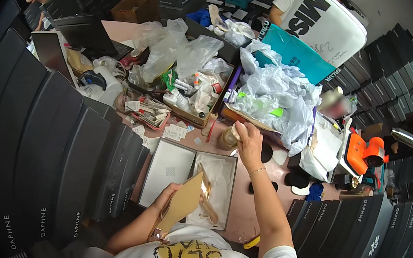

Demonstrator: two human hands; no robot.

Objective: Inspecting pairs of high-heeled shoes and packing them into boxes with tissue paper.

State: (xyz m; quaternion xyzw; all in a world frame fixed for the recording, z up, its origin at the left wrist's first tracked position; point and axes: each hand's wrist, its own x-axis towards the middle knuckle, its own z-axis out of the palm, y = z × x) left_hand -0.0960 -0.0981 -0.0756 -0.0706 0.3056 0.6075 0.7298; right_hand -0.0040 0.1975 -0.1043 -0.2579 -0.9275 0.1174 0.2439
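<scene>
On our far left we see a curved rank of tall black cardboard boxes [58, 162] standing on end, walling in a pale pink tabletop [243, 206] crowded with clutter. Just inside them lies an open shoebox: its white-lined lid [168, 168] sits beside its paper-lined tray [219, 174], where a gold heeled shoe [207, 201] rests. Our left hand [170, 196] is low, near the body, fingers clamped on a tan pointed shoe sole [181, 203] held tilted over the tray's near edge. Further right, our right hand [247, 140] reaches forward, fingers curled shut around a small white object [236, 131] just above a brown tape roll [227, 139]. Beyond are crumpled clear plastic bags [272, 98], then an orange handheld tool [363, 153] and more black boxes [394, 69] stacked along the wall.
</scene>
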